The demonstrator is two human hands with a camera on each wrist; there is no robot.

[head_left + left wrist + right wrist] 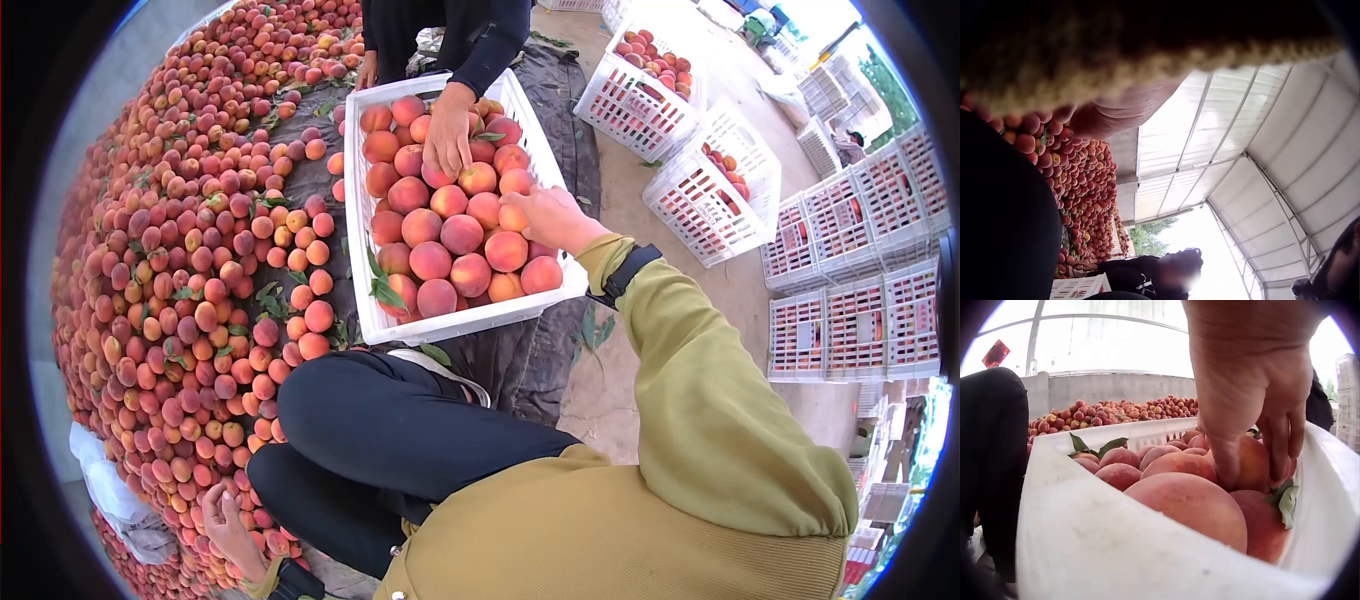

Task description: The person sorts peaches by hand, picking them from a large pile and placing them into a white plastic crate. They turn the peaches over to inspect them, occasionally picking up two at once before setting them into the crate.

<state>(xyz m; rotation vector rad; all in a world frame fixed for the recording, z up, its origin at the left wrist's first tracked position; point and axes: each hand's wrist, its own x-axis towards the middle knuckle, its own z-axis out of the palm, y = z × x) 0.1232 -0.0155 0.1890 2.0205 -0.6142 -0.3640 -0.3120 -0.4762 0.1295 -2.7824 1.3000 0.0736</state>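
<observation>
A white plastic crate [357, 230] full of peaches [461, 234] stands in front of me. At its right side my right hand [555, 217] holds a peach [1251, 464], thumb on one side and fingers on the other, among the other fruit. Green leaves [1287, 506] lie beside those fingers. Low on the left, my left hand [230, 528] is over the big heap of peaches [190, 300], its fingers loosely spread with no fruit in them. Across the crate, another person's hand [450, 135] reaches onto the peaches in it.
Two tilted white crates [715, 190] with some peaches stand on the floor at the right. Stacked crates [855, 320] rise farther right. My bent knees [400, 420] are close to the near side of the full crate. A dark sheet [540, 355] lies under it.
</observation>
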